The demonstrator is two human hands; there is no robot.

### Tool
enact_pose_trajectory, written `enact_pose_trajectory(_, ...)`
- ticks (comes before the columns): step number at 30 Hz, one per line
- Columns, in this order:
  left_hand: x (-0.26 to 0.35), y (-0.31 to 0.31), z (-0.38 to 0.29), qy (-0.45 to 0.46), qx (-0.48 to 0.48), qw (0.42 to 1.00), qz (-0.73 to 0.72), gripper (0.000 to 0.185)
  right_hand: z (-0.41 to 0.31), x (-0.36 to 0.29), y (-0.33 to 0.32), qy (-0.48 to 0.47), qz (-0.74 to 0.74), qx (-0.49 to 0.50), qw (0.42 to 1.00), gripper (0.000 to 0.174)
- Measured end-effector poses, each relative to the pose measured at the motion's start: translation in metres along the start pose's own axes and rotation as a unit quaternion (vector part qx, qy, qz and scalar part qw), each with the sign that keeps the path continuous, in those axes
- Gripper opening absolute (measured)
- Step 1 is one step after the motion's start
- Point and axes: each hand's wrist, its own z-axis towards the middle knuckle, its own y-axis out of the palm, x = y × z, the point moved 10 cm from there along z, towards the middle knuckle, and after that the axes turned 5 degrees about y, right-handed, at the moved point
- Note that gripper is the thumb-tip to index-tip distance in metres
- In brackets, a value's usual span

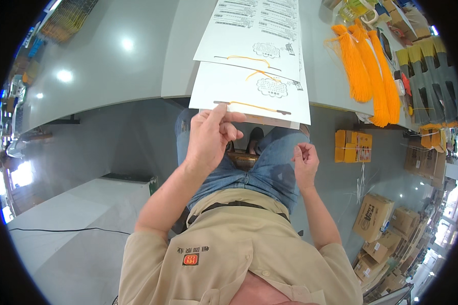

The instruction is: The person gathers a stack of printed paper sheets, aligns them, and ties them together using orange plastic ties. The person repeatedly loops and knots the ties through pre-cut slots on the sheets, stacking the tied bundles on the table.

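White printed paper pieces (213,82), flat sheets or bags, lie overlapped and hang past the front table edge over my lap. Across the nearest one runs an orange cord (252,106), its two ends at dark slits or tabs. Another orange cord (248,58) crosses the piece behind. My left hand (213,131) touches the nearest piece with one fingertip at the cord's left end; its other fingers stand apart, and nothing shows held in them. Over my thigh, off the paper, my right hand (306,160) has its fingers curled in, with nothing visible in them.
Bundles of orange cord (360,68) lie on the grey table (110,49) at the right, beside grey and yellow bundled pieces (420,72). A yellow box (353,146) and cardboard boxes (373,217) stand low at the right. A wire basket (68,19) is far left.
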Motion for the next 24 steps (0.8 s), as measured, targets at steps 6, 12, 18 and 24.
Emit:
enact_pose_trajectory(6, 0.014, 0.015, 0.024, -0.006, -0.010, 1.000, -0.021, 0.032, 0.011, 0.010, -0.005, 0.027, -0.002, 0.015, 1.000, 0.016)
enact_pose_trajectory(12, 0.106, 0.035, 0.031, 0.196, -0.059, 0.887, 0.414, 0.039, 0.100, -0.068, -0.018, -0.051, -0.024, 0.071, 0.996, 0.035)
enact_pose_trajectory(18, 0.150, 0.020, 0.204, 0.250, 0.079, 0.736, 0.624, 0.079, 0.248, -0.164, 0.077, -0.094, -0.198, 0.051, 0.974, 0.083)
enact_pose_trajectory(24, 0.070, -0.030, 0.183, 0.149, -0.002, 0.734, 0.662, 0.081, 0.198, -0.122, 0.094, -0.079, -0.078, -0.087, 0.990, 0.059)
